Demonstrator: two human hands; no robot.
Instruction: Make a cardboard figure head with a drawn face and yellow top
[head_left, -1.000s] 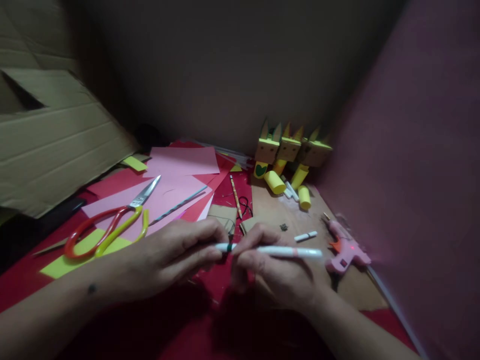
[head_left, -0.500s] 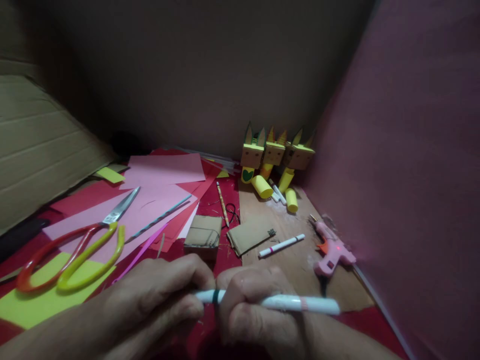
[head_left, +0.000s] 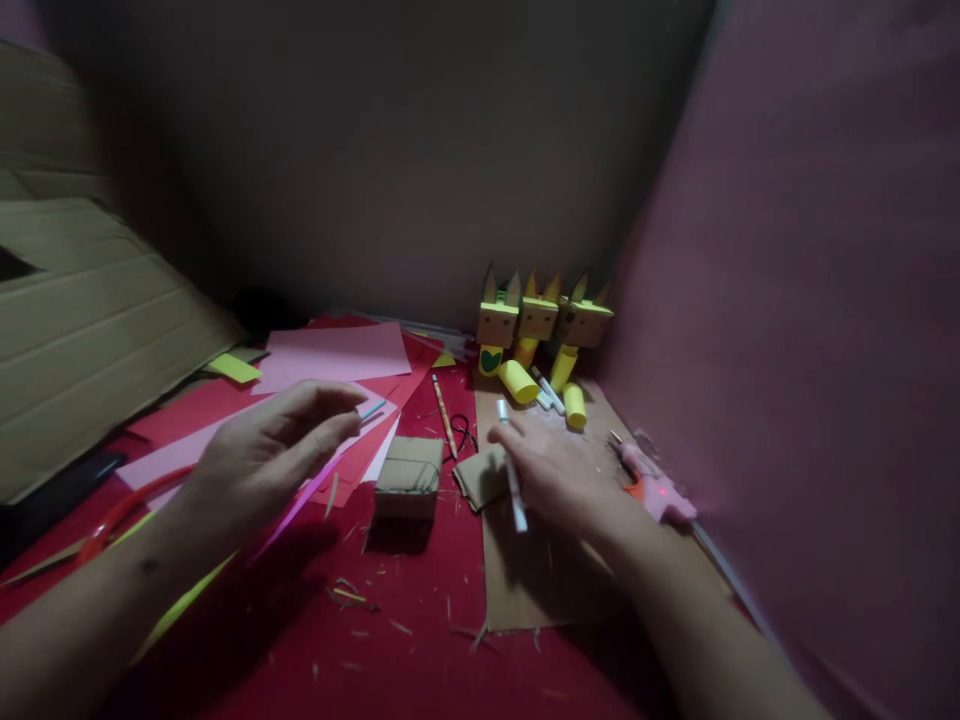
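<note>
My right hand (head_left: 551, 465) is over the brown cardboard sheet (head_left: 525, 590), its fingers closed on a white marker (head_left: 515, 495) that points up and down in the view. A small flat piece of cardboard (head_left: 476, 478) lies beside its fingers. My left hand (head_left: 281, 445) hangs over the papers at the left, fingers bent and thumb apart, with nothing visible in it. Just past its fingertips shows the end of a blue striped pencil (head_left: 373, 410). A small cardboard box (head_left: 409, 475) stands between my hands.
Three cardboard figures with pointed ears (head_left: 538, 318) stand at the back, near yellow paper tubes (head_left: 519, 381). A pink glue gun (head_left: 660, 490) lies right. Scissors (head_left: 112, 520) are partly hidden by my left arm. A patterned pencil (head_left: 444, 415) lies behind the box.
My hands have moved apart from the marker they shared in front. The right has gone forward over the cardboard sheet, the left forward and leftward over the papers.
</note>
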